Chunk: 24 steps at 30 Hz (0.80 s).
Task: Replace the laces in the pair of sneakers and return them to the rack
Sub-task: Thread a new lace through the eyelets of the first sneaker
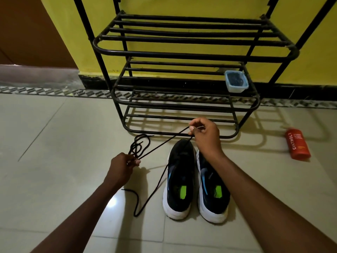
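A: Right hand (204, 136), state?
B: Fingers curled; a black lace (164, 141) is pinched between thumb and fingertips, above the toe of one shoe.

A: Left hand (121, 166)?
B: The same lace is pinched there, thumb against fingers, low over the floor (54, 143). A straight stretch is held between the two hands.

A: Rest of the lace?
B: Loose loops are seen on the floor just beyond the left hand. Another strand is run from the right hand down past the shoes, ending in a curl on the tiles. One lace or two, cannot be told.

A: Shoes?
B: The sneakers (179, 179) are set side by side on the floor, touching, toes toward the rack (182, 53), below the right hand. Dark uppers, white soles. Lacing is not made out.

A: Farther out?
B: The black metal rack is stood against a yellow wall (102, 24). A blue tub (236, 84) is placed at the right end of the middle shelf. A red bottle (298, 144) is laid on the floor, well right of the shoes.
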Tool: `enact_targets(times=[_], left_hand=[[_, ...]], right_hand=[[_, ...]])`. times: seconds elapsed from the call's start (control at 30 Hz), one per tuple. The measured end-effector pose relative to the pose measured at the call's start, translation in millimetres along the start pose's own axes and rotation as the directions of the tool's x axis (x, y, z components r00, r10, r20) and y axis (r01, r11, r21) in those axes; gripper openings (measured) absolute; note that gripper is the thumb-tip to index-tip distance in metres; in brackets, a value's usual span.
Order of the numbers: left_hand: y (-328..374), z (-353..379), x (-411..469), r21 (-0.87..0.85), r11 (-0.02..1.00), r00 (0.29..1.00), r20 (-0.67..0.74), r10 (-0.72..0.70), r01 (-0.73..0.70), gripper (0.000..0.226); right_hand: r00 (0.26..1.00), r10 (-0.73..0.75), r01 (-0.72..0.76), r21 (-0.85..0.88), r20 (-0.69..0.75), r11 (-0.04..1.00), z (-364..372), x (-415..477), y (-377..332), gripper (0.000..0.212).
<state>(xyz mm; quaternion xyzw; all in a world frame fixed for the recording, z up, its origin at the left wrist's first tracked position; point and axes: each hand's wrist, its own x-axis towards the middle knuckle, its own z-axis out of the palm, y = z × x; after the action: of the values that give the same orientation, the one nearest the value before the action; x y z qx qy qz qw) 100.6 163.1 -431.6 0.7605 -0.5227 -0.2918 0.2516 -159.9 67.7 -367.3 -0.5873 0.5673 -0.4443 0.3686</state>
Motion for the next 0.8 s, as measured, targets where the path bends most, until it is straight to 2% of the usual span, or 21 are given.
enact_targets(times=[0.1, 0.17, 0.27, 0.33, 0.43, 0.53, 0.67, 0.73, 0.8], left_hand=[[5.5, 2.9, -6.2, -0.148, 0.989, 1.000, -0.014, 0.002, -0.004, 0.019], [17.0, 6.9, -11.1, -0.258, 0.965, 0.999, -0.024, 0.029, -0.034, 0.019], [40.9, 13.5, -11.9, -0.500, 0.866, 0.999, 0.010, 0.035, -0.025, 0.018], [58.2, 17.0, -10.6, -0.591, 0.806, 0.996, 0.046, 0.075, -0.033, 0.011], [80.2, 23.7, -7.8, -0.607, 0.793, 0.985, 0.092, 0.144, -0.059, 0.010], [94.1, 33.0, -4.0, -0.570, 0.818, 0.977, 0.128, 0.173, -0.070, 0.014], [98.6, 46.1, -0.2, -0.561, 0.827, 0.976, 0.157, 0.150, -0.037, 0.026], [97.3, 52.0, 0.6, -0.548, 0.836, 0.977, 0.160, 0.139, -0.029, 0.032], [96.6, 56.4, 1.6, -0.451, 0.889, 0.972, 0.159, 0.171, -0.082, 0.031]], right_hand=[[1.000, -0.018, 0.017, -0.092, -0.009, 0.996, -0.9, -12.1, 3.5, 0.016], [1.000, -0.011, 0.012, -0.218, 0.006, 0.976, -0.1, -26.2, 8.3, 0.019], [0.998, 0.061, -0.055, -0.396, 0.002, 0.917, 1.1, -48.0, 17.0, 0.021], [0.985, 0.149, -0.097, -0.444, 0.084, 0.891, 2.7, -57.8, 23.7, 0.021], [0.953, 0.229, -0.092, -0.530, 0.200, 0.843, 4.9, -65.9, 30.1, 0.034], [0.958, 0.198, -0.051, -0.555, 0.208, 0.830, 6.7, -68.6, 32.9, 0.049], [0.970, 0.188, -0.097, -0.468, 0.151, 0.878, 6.6, -67.8, 33.9, 0.036], [0.972, 0.197, -0.130, -0.408, 0.127, 0.904, 7.1, -69.5, 35.0, 0.038], [0.973, 0.207, -0.159, -0.354, 0.103, 0.922, 7.7, -71.8, 37.7, 0.040]])
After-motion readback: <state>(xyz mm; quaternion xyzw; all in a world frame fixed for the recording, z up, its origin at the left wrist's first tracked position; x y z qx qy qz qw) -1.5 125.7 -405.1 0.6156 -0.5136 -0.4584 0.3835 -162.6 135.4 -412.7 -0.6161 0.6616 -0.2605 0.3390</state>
